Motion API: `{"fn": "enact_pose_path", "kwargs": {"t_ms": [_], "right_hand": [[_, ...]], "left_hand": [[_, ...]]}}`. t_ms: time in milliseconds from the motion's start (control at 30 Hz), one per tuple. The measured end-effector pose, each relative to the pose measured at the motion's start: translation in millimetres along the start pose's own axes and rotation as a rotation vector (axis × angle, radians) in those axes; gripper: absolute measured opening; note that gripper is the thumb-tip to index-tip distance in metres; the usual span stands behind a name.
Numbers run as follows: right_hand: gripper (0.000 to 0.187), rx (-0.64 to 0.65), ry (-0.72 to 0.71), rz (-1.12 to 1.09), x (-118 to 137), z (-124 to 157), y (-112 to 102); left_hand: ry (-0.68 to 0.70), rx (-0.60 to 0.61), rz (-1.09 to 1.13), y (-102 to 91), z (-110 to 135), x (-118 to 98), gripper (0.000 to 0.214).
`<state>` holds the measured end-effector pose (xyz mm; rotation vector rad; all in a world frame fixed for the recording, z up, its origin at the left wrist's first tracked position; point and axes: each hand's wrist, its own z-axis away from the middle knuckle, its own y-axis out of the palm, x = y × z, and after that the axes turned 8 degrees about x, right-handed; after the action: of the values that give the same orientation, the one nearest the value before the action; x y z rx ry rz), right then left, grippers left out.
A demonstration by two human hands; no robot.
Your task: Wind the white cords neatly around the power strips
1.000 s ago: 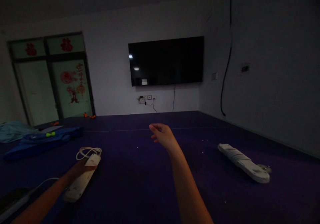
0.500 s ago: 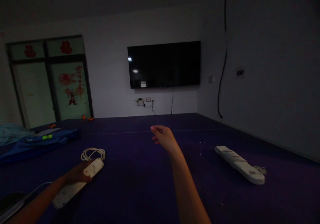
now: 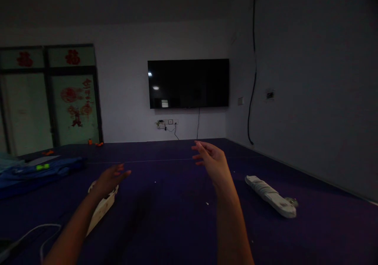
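Observation:
My left hand [image 3: 110, 180] is raised over a white power strip [image 3: 102, 213], fingers spread and nothing in them. It hides much of the strip and its coiled cord; whether it touches them I cannot tell. Held up over the middle of the purple surface [image 3: 165, 217], my right hand [image 3: 211, 158] is open and loosely curled, holding nothing. To its right lies a second white power strip [image 3: 270, 196], its cord wound around its body and its plug sticking out at the near end.
Blue clothing [image 3: 44, 172] with a bright green item [image 3: 43, 166] lies at the left. A white cable [image 3: 41, 226] runs along the lower left. Small orange objects [image 3: 99, 144] sit near the far edge. A television [image 3: 189, 84] hangs on the back wall, and a black cable [image 3: 253, 88] dangles on the right wall.
My left hand has let go of the power strip and lifted off it. The right hand has moved right, its fingers opening somewhat. The camera view has shifted slightly.

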<state>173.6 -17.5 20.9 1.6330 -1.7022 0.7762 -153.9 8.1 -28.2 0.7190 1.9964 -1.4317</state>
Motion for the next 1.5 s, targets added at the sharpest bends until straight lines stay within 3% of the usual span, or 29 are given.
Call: {"fn": "enact_pose_path", "kwargs": {"t_ms": [100, 200, 267, 333, 467, 600, 733, 833, 967, 1100, 1200, 1267, 1367, 1500], "right_hand": [[0.045, -0.044, 0.015, -0.012, 5, 3, -11], [0.047, -0.082, 0.026, 0.001, 4, 3, -19], [0.047, -0.098, 0.033, 0.007, 2, 2, -22], [0.047, -0.104, 0.041, 0.006, 1, 1, -24], [0.045, -0.109, 0.051, 0.015, 2, 1, -21], [0.045, -0.09, 0.06, 0.054, -1, -1, -18], [0.047, -0.077, 0.068, 0.194, -25, -18, -32], [0.043, -0.07, 0.194, 0.585, -55, -33, -59], [0.034, -0.129, 0.343, 0.807, -91, -34, -111], [0.049, -0.283, 0.589, 1.087, -130, -16, -177], [0.061, -0.238, 0.832, 1.26, -169, -8, -226], [0.075, -0.193, 0.843, 1.307, -193, -7, -252], [0.08, -0.099, 0.918, 1.24, -215, -5, -275], [0.078, -0.091, 1.015, 1.244, -219, 1, -280]], "left_hand": [[0.185, -0.012, 0.128, 20.6, 8, -66, 0.064], [0.392, -0.129, 0.484, 40.8, 32, -121, 0.061], [0.419, -0.226, 0.63, 52.7, 47, -143, 0.053], [0.411, -0.241, 0.716, 61.9, 54, -153, 0.042], [0.364, -0.22, 0.775, 69.3, 51, -157, 0.03], [0.357, -0.169, 0.785, 65.0, 50, -159, 0.025], [0.417, -0.116, 0.846, 57.0, 60, -160, 0.024], [0.451, -0.049, 0.847, 52.6, 65, -159, 0.022], [0.461, 0.046, 0.826, 51.1, 65, -156, 0.022], [0.457, 0.075, 0.82, 55.6, 62, -157, 0.022], [0.454, 0.089, 0.806, 60.2, 61, -159, 0.022], [0.459, 0.1, 0.791, 61.7, 62, -160, 0.021], [0.474, 0.06, 0.795, 60.1, 63, -160, 0.021], [0.482, -0.077, 0.86, 53.7, 64, -159, 0.02]]}}
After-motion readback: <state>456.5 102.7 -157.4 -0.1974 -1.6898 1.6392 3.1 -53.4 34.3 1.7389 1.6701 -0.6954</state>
